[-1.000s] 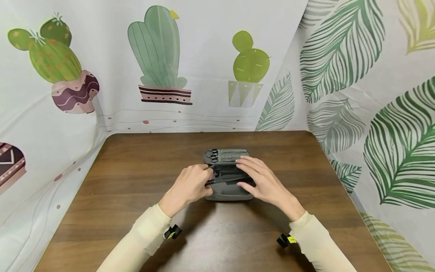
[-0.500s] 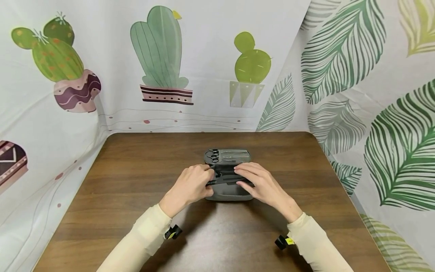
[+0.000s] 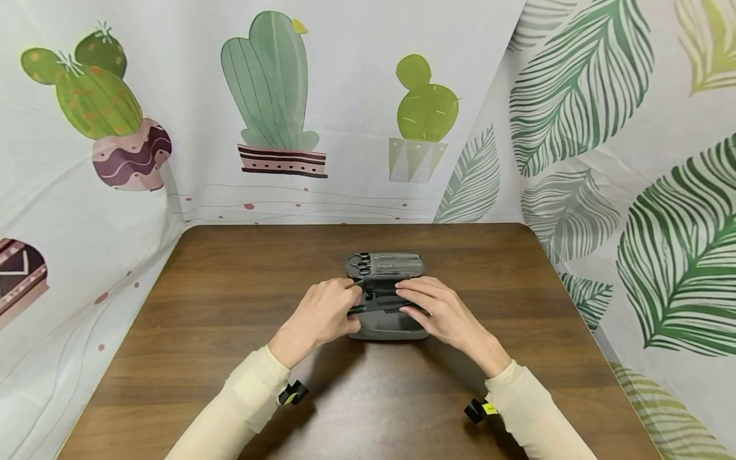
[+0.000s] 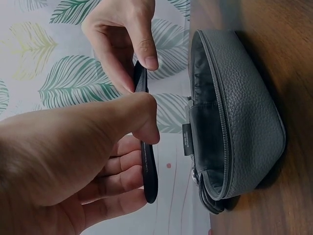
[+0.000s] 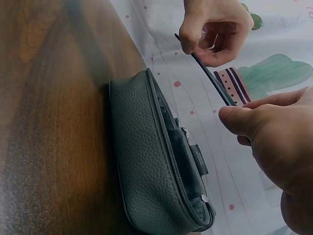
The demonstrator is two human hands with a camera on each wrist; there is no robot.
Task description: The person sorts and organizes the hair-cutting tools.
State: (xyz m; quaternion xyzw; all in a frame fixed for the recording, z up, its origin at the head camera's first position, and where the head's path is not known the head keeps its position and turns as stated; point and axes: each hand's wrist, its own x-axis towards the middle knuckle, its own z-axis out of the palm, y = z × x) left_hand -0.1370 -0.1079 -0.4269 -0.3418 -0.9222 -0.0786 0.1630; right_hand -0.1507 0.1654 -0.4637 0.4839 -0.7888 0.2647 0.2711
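A grey pebbled-leather zip case (image 3: 388, 332) lies unzipped on the table, its lid (image 3: 397, 263) folded back at the far side. Several scissors (image 3: 361, 263) show at the lid's left, beside a clear pocket. Above the case both hands hold a thin, flat black piece (image 5: 212, 78), seen nearly edge-on in the wrist views; its kind is unclear. My left hand (image 3: 322, 310) grips its left end between thumb and curled fingers. At the other end my right hand (image 3: 451, 313) pinches it between thumb and fingertips. Inside the case (image 4: 254, 112) a dark lining shows.
Brown wood-grain tabletop (image 3: 230, 268) surrounds the case. Behind it hangs a white cloth (image 3: 356, 96) printed with cacti, and a leaf-printed cloth (image 3: 575, 128) covers the right side. A small black label (image 4: 187, 139) sticks out from the case's inner edge.
My right hand has shifted slightly left and its fingers have drawn down from the lid onto the flat black piece. The left hand keeps its grip; the case stays put.
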